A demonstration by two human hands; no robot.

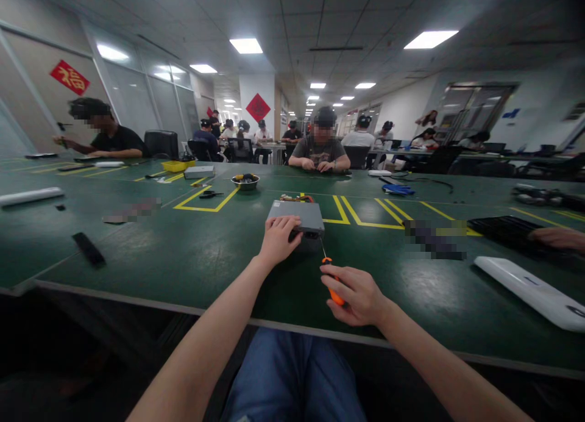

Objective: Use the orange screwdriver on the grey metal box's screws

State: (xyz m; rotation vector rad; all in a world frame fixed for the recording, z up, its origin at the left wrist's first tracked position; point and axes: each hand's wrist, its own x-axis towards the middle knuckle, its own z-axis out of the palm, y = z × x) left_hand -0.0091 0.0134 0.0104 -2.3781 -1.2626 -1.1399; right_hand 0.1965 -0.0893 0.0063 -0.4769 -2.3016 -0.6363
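A grey metal computer power supply point(309, 213) lies on the green table in front of me, with coloured cables point(297, 199) bunched behind it. My left hand point(280, 236) is closed over its front left edge, thumb at the front face. In my right hand point(359, 294) is an orange and black screwdriver point(337, 294), gripped by the handle. Its thin shaft points up and away, and the tip is at the box's lower front right corner. Whether the tip sits in a screw is too small to tell.
Beyond the box stands a metal bowl point(245, 182) of small items, with a yellow tray point(178, 166) farther left. A long white case point(532, 293) lies at right, a black strip point(89, 249) at left. A person point(320, 147) sits opposite; another's hand point(560, 237) reaches in at right.
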